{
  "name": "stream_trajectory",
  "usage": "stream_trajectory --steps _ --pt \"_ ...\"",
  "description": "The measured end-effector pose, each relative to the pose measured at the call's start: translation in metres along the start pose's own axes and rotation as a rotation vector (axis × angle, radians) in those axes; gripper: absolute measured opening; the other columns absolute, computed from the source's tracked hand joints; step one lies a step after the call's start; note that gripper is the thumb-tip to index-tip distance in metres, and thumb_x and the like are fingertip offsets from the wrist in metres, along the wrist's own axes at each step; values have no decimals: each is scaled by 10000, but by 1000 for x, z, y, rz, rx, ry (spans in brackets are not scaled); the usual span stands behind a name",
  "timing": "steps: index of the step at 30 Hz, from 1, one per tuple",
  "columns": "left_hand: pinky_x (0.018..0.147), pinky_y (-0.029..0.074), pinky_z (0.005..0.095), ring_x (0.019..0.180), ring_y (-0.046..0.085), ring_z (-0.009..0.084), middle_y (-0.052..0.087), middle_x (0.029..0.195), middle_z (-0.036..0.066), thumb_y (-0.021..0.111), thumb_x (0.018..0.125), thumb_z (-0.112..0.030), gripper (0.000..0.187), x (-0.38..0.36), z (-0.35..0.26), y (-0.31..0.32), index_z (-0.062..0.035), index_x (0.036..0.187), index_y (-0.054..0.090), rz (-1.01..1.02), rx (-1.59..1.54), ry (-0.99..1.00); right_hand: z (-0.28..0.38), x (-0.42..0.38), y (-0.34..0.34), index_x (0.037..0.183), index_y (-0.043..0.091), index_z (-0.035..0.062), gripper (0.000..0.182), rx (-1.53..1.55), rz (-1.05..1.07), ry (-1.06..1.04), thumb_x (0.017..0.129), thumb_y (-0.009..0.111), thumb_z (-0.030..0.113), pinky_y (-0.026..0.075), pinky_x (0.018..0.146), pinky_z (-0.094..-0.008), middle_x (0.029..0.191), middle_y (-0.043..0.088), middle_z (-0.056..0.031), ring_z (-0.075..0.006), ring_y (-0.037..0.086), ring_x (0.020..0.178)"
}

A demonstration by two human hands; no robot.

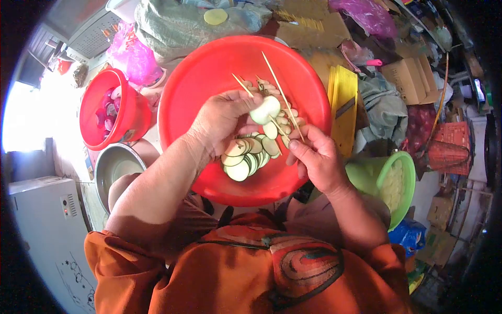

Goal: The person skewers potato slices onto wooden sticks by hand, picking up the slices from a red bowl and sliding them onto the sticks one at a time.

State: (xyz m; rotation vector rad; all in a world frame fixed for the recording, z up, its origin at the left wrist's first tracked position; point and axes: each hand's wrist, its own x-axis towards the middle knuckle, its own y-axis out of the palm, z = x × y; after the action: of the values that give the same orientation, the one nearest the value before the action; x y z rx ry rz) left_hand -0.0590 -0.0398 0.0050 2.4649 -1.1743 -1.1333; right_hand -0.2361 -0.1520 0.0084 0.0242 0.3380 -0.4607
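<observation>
Over a large red basin (180, 78), my left hand (222, 118) pinches several round, pale green vegetable slices (265, 110) with a thin wooden skewer running through them. My right hand (316, 157) is closed around the lower end of a second, bare skewer (275, 78), which points up and away. Its fingertips are also by the lower end of the skewer in the slices. Below my left hand, dark-rimmed pale slices (238, 170) lie overlapped in the basin. Smaller slices on skewers (269, 89) lie partly hidden behind my hands.
A red bucket (130, 118) of purple-red pieces and a metal bowl (104, 172) stand on the left. At right are a green bucket (408, 172) with pale contents and a yellow crate (345, 99). Sacks (172, 26) and cardboard boxes (413, 78) crowd the far side.
</observation>
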Motion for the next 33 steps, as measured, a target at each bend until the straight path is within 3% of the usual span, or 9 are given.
stream_trajectory --steps 8,10,12,15,23,25,28,32,33 --pt "564 474 240 732 602 157 632 869 108 568 891 -162 200 12 -12 -10 -1 1009 565 -71 -59 95 6 -4 -8 1031 544 22 198 36 15 134 892 553 163 419 430 -186 689 583 -37 -69 513 495" --pt "581 471 221 715 578 113 637 879 72 599 878 -157 214 7 1 -1 5 1017 590 157 -119 20 4 -4 -4 1085 531 14 246 73 -28 46 886 569 152 464 452 -207 703 590 -44 -89 559 536" --pt "582 467 215 690 562 97 633 856 53 615 873 -172 222 6 18 11 4 1008 608 86 42 -9 5 -3 -3 1088 525 20 233 108 -30 51 883 570 122 484 459 -223 700 591 -46 -101 582 567" --pt "609 480 226 683 577 101 637 863 46 632 867 -203 227 11 42 15 -4 976 615 231 66 -42 4 -2 -3 1096 523 28 230 185 -27 54 882 573 98 511 473 -241 708 601 -57 -116 604 577" --pt "705 500 274 766 617 143 655 929 73 535 866 -175 206 43 21 -10 -32 991 613 47 172 -84 -1 -4 -22 1039 562 30 212 300 -96 120 903 559 192 520 478 -247 752 636 -85 -145 626 558" --pt "640 494 293 713 613 157 644 802 105 571 867 -199 262 45 21 -6 -44 1077 595 -36 966 -67 0 -5 -23 1043 563 34 211 294 -98 116 902 560 191 515 476 -243 750 635 -82 -141 622 553" --pt "760 498 334 836 640 235 662 883 136 603 827 -208 321 66 56 -16 -42 1100 584 -6 1427 184 1 -6 -22 1050 564 40 211 273 -83 115 902 562 190 503 471 -235 743 631 -72 -132 612 544" --pt "844 484 380 965 610 290 645 1004 142 609 794 -302 337 67 53 -4 -63 1031 613 -62 1500 47 4 -7 -22 1054 570 46 206 269 -73 151 903 561 186 486 463 -229 731 623 -59 -121 598 537" --pt "748 507 356 813 646 273 665 905 128 646 785 -259 274 62 51 -2 -71 984 634 -90 1465 78 4 -7 -23 1054 570 46 206 269 -75 151 903 561 186 486 463 -229 731 623 -59 -121 598 537"
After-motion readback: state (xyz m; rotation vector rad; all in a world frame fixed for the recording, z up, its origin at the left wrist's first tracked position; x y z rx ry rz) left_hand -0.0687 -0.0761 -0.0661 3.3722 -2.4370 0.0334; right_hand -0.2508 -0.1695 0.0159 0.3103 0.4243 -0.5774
